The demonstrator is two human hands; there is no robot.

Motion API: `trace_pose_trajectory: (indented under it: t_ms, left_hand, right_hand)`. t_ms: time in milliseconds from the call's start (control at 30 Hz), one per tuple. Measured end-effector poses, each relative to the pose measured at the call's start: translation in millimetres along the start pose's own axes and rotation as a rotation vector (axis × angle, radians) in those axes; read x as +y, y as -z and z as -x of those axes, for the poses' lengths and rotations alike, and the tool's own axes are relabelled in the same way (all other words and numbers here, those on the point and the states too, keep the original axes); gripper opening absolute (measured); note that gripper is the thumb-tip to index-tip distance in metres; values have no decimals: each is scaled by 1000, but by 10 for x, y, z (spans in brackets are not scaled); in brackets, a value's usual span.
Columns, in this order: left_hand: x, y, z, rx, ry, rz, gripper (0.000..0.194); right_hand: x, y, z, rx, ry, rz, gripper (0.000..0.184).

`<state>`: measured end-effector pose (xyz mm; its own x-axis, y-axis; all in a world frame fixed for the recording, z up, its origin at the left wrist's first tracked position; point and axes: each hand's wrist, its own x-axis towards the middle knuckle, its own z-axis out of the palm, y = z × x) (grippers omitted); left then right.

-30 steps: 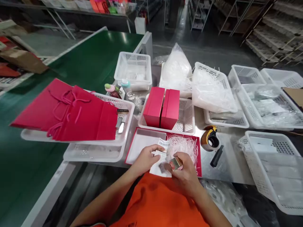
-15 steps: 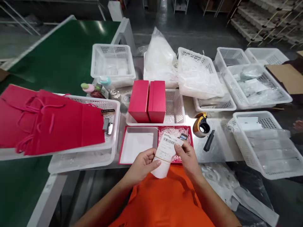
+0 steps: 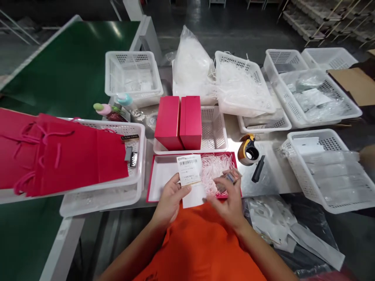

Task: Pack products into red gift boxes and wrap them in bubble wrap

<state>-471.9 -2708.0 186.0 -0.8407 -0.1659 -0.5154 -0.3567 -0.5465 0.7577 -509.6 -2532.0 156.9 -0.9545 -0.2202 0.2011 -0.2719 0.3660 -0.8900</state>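
My left hand (image 3: 172,199) pinches a white paper slip (image 3: 189,171) with a printed barcode; a thin tan band crosses it and its lower part hangs blank. The slip is above the red box (image 3: 150,183), over the edge between its white-lined left half and the right half filled with pale pink shredded paper (image 3: 215,168). My right hand (image 3: 230,199) is over the shredded paper, thumb apart from the slip. Its fingers are curled round a small blue-and-grey item (image 3: 231,177), blurred and partly covered, its kind unclear.
Two red boxes (image 3: 178,125) stand in a white basket behind. Red paper bags (image 3: 79,152) lie across baskets at left, beside a green conveyor (image 3: 67,58). At right are a tape dispenser (image 3: 248,150), a black tool (image 3: 258,169) and a basket of clear packs (image 3: 336,179).
My right hand has let go of the slip and turned, the small item moving with it. My left hand has carried the slip left.
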Motion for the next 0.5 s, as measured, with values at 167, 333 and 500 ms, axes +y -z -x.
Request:
trace_pose_trajectory:
  t_ms: [167, 333, 500]
  left_hand:
    - [-6, 16, -8, 25, 14, 23, 53]
    - [-53, 56, -21, 26, 22, 34, 44]
    - [-210, 168, -91, 25, -95, -225, 47]
  right_hand:
    - [-105, -3, 49, -200, 433, 178, 15]
    - [-122, -101, 31, -199, 141, 50, 13]
    - [-45, -74, 29, -224, 259, 159, 17]
